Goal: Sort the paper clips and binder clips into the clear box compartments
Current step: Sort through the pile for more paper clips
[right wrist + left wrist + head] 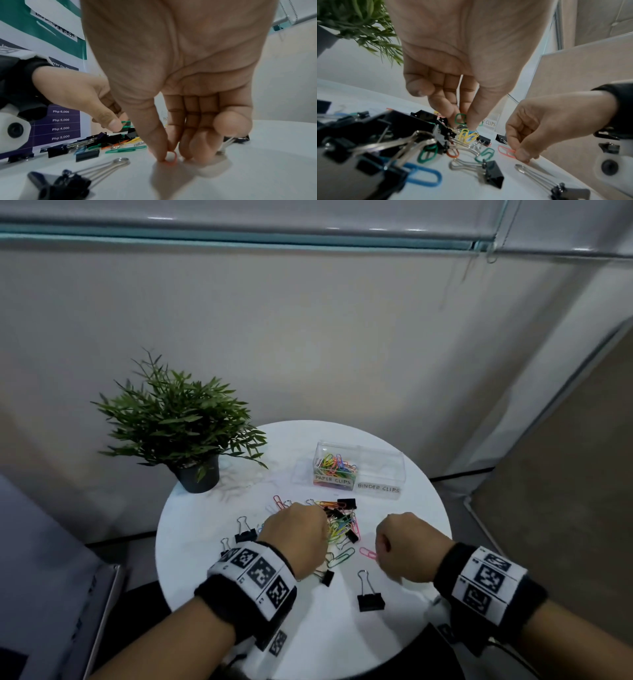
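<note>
Nearest the person, a lone binder clip sat on the table between the two wrists, black body toward them, wire handles pointing away. Neither hand was on it.

Just past that, the right hand had thumb and forefinger closed on one end of a pink clip. The right wrist view showed the loop pinched at the fingertips, low against the tabletop; whether it had lifted clear was hard to say. The clip's long axis ran from the fingertips out toward the left hand, so the free end pointed at the pile, not at the box. It was thin coated wire, so probably slippery and easy to drop.

The left hand was over the pile, fingers curled down into it. From the left wrist view the fingertips looked closed around a green clip, though the contact itself was partly hidden.

The pile was a tangle of coloured paper clips and black binder clips, handles snagged through each other, so pulling one out could drag others along.

Farthest off was the box, beyond the pile and a little right. Its left half, labelled PAPER CLIPS, already held a bunch; the BINDER CLIPS half looked empty. The right hand was nearer the box, and its clip needed to go forward and slightly left to reach the paper clip side.
</note>
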